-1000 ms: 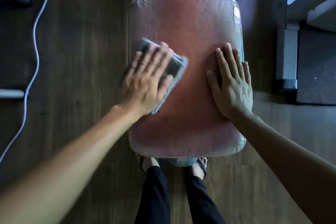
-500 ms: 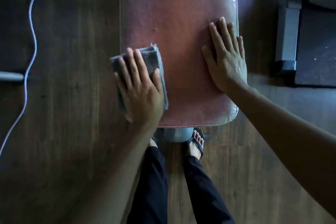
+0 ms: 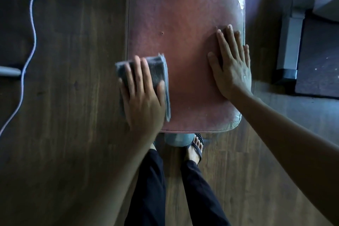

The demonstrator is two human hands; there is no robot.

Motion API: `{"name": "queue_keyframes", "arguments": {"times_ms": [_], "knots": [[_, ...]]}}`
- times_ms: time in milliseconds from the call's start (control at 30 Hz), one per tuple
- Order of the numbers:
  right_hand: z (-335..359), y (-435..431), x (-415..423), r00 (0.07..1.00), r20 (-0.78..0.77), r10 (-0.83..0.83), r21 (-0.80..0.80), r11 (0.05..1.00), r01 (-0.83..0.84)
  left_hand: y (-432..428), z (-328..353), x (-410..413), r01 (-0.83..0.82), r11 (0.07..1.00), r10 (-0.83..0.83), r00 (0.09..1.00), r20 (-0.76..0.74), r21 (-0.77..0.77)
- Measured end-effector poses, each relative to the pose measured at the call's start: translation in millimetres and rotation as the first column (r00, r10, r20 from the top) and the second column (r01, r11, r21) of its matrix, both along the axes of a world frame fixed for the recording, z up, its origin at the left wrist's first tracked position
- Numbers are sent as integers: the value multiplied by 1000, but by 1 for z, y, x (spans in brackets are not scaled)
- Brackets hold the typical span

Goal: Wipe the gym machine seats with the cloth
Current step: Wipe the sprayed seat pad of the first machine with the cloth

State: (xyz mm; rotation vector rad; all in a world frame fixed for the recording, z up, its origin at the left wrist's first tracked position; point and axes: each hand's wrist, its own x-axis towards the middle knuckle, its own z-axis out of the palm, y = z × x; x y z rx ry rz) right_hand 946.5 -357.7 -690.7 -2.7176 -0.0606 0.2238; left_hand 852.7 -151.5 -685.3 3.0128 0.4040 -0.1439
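A worn red padded seat fills the upper middle of the head view, with cracked vinyl along its right edge. A folded grey cloth lies at the seat's near left edge, partly hanging over the side. My left hand presses flat on the cloth with fingers spread. My right hand rests flat and open on the seat's right side, holding nothing.
Dark wooden floor surrounds the seat. A white cable snakes down the left. A grey metal machine frame and dark mat stand at the right. My legs and sandalled feet are below the seat's near edge.
My left hand has slid the cloth from the seat's upper left middle down to its near left edge. My right hand has stayed flat on the right side.
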Motion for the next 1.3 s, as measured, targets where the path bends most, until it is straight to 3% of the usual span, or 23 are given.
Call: {"name": "queue_keyframes", "arguments": {"times_ms": [100, 200, 300, 500, 667, 833, 1000, 1100, 1200, 1300], "knots": [[1, 1, 0, 1000, -7, -6, -10, 1000, 6, -18, 13, -53, 101, 995, -103, 990, -99, -25], [1, 2, -1, 1000, -6, -10, -12, 1000, 10, -1, 6, -27, 172, 985, -173, 983, -62, -20], [0, 2, -1, 1000, 4, -15, -19, 1000, 15, 8, 2, 23, 103, 995, -103, 995, 5, -7], [1, 2, -1, 1000, -6, -22, -14, 1000, 22, -11, 9, -53, 99, 993, -105, 989, -104, -66], [2, 2, 0, 1000, -11, -16, -10, 1000, 16, 0, 0, 20, 57, 995, -57, 998, 1, -84], [4, 3, 0, 999, -20, -26, -3, 1000, 26, -21, 13, -57, 60, 996, -67, 993, -98, -69], [6, 18, -1, 996, -18, -83, 18, 996, 84, -4, -2, 36, 95, 995, -95, 995, 29, -11], [10, 28, 1, 997, -18, -75, 52, 996, 76, -4, -6, 31, 79, 997, -80, 996, 46, 9], [18, 40, 8, 999, -40, -31, 101, 994, 35, -13, 4, -25, 148, 988, -150, 988, -44, -37], [23, 60, 14, 999, -30, -23, 125, 992, 26, 0, 1, -18, 254, 966, -255, 967, -15, -48]]}}
